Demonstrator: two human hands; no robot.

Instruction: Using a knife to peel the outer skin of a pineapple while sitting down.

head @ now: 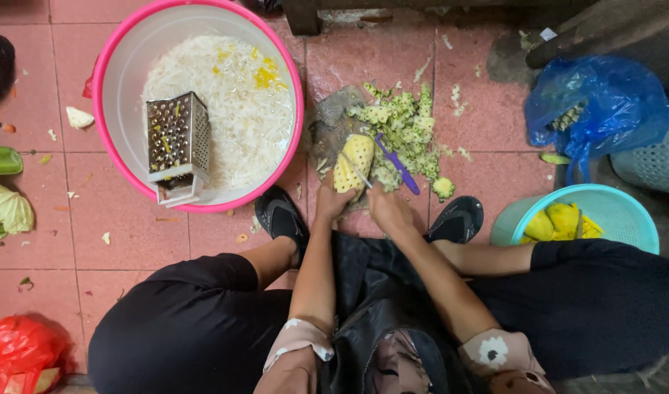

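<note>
My left hand (331,202) grips a peeled yellow pineapple (354,160) by its lower end, holding it against a dark cutting board (329,120) on the floor. My right hand (388,206) holds a knife (364,175) whose thin blade lies across the pineapple. A purple-handled peeler (398,165) lies just above my right hand. A heap of green pineapple peel (404,124) covers the board's right side. I squat with my black slippers (280,215) on either side of the board.
A big pink basin (291,66) of white shredded vegetable with a metal box grater (177,144) sits to the left. A teal basket (626,211) of yellow pineapple pieces stands at right, a blue plastic bag (597,102) behind it. A red bag (21,354) lies bottom left.
</note>
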